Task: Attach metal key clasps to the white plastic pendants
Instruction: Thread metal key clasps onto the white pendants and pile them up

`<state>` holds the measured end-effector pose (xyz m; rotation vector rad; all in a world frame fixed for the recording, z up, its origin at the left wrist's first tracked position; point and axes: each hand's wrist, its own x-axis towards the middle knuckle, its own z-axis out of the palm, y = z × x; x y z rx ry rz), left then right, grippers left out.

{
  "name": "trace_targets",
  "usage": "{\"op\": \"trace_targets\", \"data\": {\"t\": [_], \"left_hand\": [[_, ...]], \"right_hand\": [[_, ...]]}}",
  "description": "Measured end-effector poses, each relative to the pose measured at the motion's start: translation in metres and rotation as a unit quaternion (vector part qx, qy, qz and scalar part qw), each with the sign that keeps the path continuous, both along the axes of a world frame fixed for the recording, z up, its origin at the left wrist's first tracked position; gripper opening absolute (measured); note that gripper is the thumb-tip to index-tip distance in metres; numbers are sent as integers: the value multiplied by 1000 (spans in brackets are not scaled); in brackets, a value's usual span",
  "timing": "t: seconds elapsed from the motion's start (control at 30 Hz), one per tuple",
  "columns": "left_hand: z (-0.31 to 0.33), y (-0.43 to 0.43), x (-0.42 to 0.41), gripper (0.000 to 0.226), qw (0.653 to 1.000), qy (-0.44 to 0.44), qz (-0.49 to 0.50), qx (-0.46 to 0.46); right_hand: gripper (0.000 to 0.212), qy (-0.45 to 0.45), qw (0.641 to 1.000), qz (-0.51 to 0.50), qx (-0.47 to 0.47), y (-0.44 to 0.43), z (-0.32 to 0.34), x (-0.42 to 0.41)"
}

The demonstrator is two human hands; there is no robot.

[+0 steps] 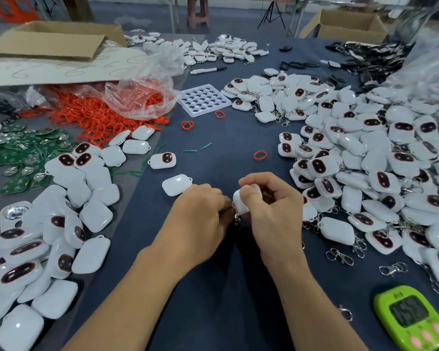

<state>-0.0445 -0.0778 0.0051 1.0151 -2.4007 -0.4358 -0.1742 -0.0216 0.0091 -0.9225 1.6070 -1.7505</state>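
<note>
Pendant [239,204] in right grip [271,206], clasp [236,220] dangling beneath

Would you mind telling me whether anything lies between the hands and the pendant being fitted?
Nothing visible does: the right hand grips the white pendant, and the left hand pinches the metal clasp at its lower end.

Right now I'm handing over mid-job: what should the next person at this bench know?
Right hand grips a white plastic pendant. Left hand pinches a metal key clasp at the pendant's lower end; whether it is hooked on yet is hidden.
Done: the clasped pendants pile on the right.
Left: the claspless pendants on the left. Loose clasps lie beside the right forearm.
</note>
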Motion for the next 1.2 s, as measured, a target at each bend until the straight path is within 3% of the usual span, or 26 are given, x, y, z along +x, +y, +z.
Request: {"op": "trace_targets", "data": {"t": [0.1, 0.23, 0.37, 0.5, 0.67, 0.77, 0.87, 1.0, 1.1, 1.2], "left_hand": [[-2, 2, 0, 28, 999, 22, 21, 23], [2, -4, 4, 22, 963, 122, -21, 241], [7, -8, 5, 21, 933, 175, -34, 314], [4, -3, 5, 22, 951, 166, 10, 261], [2, -1, 1, 30, 988, 48, 31, 146], [3, 2, -2, 45, 996, 27, 59, 63], [2, 6, -1, 38, 993, 20, 117, -19], [-2, -1, 2, 10, 979, 79, 185, 36], [-2, -6, 10, 34, 967, 121, 223, 30], [-4, -15, 21, 40, 957, 75, 280, 3]], "right_hand": [[20, -72, 997, 14, 9, -1, 1, -3], [34, -178, 983, 36, 21, -3, 4, -11], [30, -199, 978, 65, 23, -3, 5, -11], [36, -182, 981, 57, 21, -2, 5, -7], [38, -121, 992, 27, 12, -2, 3, -4], [32, -97, 994, 39, 15, -2, 1, -4], [21, -113, 991, 65, 23, -1, 0, -5], [29, -127, 989, 76, 28, -2, -1, -8], [29, -175, 981, 79, 30, -3, 0, -13], [39, -220, 969, 108, 33, -1, 0, -21]]}}
